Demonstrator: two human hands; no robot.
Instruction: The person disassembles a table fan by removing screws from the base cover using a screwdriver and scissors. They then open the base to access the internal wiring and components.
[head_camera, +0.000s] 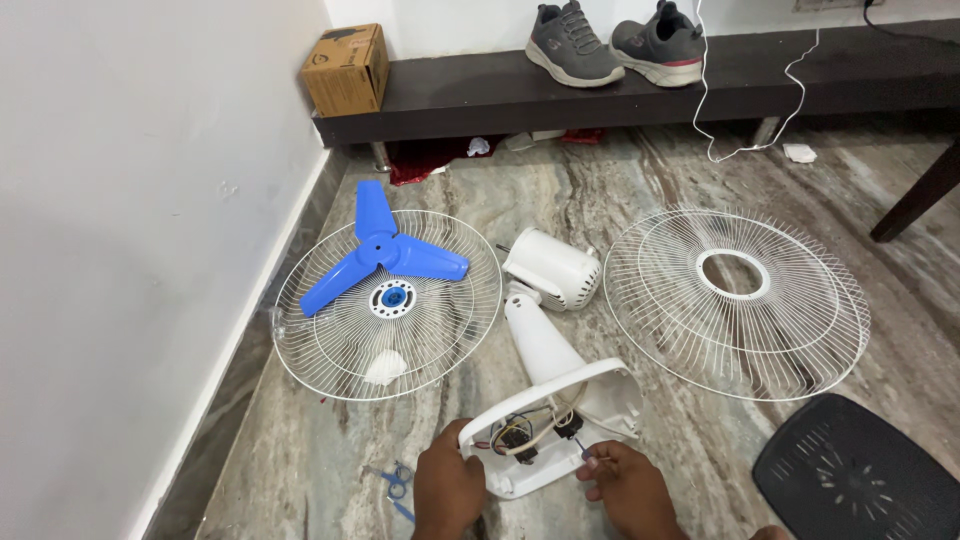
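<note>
Floor (640, 190): grey-brown veined marble; everything below lies on it unless noted.

Bench (850, 80): dark, low, along the far wall. On it a cardboard box (346, 68) at the left end and a pair of grey shoes (615, 42) near the middle. A white cord (745, 100) hangs down in front of it.

Right grille (736, 300): white wire fan guard with an open centre ring, lying flat, just right of the fan body.

Left grille (385, 305): white wire guard with a blue hub, lying flat near the wall. A blue three-blade rotor (382, 250) rests on its far part.

Black panel (855, 475): dark perforated piece at the lower right corner, partly cut off.

Fan body (548, 330): white, lying between the two grilles; motor housing (552, 268) at the far end, neck running towards the person.

Base (560, 425): white, turned open side up at the near end of the body, switches and wires (530, 432) exposed inside.

Left hand (447, 485): clamped on the base's left rim, thumb over the edge.

Right hand (625, 485): at the base's right edge, fingers pinched together on a small thin tool (584, 452); its kind is too small to tell.

Scissors (397, 480): small, blue-handled, just left of the left hand.
</note>
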